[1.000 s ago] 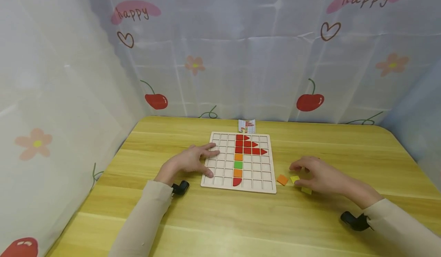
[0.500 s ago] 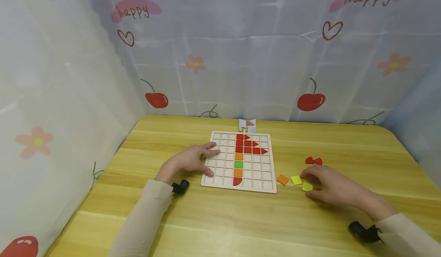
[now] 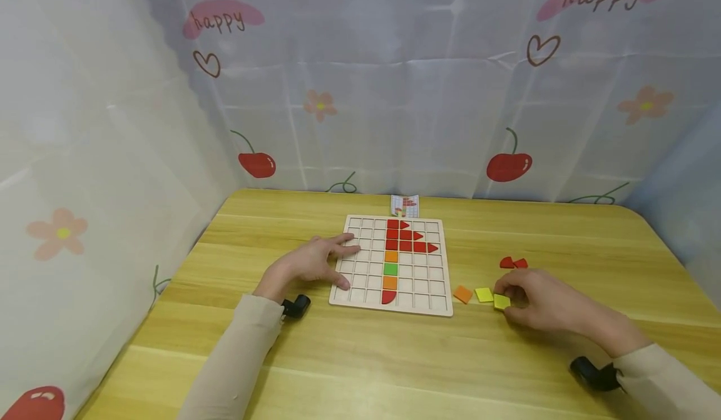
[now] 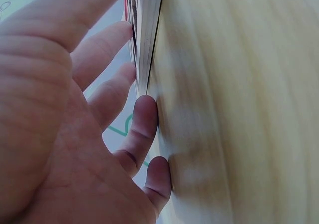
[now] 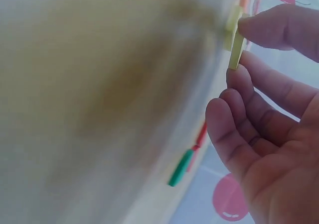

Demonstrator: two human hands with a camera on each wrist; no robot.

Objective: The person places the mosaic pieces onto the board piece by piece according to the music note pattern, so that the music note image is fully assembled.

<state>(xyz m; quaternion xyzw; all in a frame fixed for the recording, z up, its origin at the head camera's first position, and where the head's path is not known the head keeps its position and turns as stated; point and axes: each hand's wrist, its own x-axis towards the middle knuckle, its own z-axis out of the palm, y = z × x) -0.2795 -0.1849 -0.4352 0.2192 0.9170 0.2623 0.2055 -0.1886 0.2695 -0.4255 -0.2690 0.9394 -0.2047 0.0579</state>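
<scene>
My left hand [image 3: 311, 260] rests on the left edge of a wooden grid board [image 3: 419, 305], its fingers spread and mostly straight. Down one column of the board run red, orange and green tiles, such as the green square [image 3: 390, 269], with rows of red pieces at the top. To the right of the board, my right hand [image 3: 543, 300] pinches a yellow square tile [image 3: 501, 302] between thumb and fingers. The right wrist view shows this tile [image 5: 238, 44] edge-on, lifted off the table. Beside it lie a second yellow tile [image 3: 484, 295] and an orange tile [image 3: 463, 294].
Two red pieces [image 3: 514, 262] lie behind my right hand. A green piece [image 5: 180, 168] shows in the right wrist view; the hand hides it in the head view. A small printed card [image 3: 405, 206] stands behind the board, near the curtain [image 3: 394, 126].
My right hand has moved right, from the nearer yellow tile to the farther one, and now pinches it. The red pieces have come into sight. The left hand stays put.
</scene>
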